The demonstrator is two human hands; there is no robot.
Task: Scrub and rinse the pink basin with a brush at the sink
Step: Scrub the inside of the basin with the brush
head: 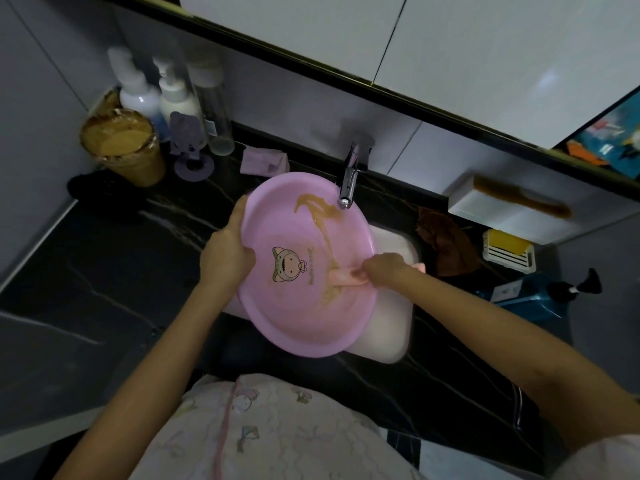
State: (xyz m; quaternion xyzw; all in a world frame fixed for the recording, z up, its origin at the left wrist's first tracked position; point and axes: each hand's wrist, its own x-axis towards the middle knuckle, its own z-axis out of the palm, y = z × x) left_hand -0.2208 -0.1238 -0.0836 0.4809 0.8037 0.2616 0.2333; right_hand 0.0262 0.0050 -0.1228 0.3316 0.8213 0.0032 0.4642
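The left hand (pixel 227 249) is gripping the basin (pixel 304 271) rim under the tap (pixel 349 178) while the right hand (pixel 382 268) is holding the brush (pixel 346 276), which should be pushing hard over the brown streaks (pixel 320 216).

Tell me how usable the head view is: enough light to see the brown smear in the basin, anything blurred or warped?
Head view: dim overall, the dark counter loses detail, yet the pink basin and its brown smear read clearly; wide-angle stretch shows toward the frame edges; bottles at upper left are soft; right hand and brush slightly soft; small glint on the faucet.
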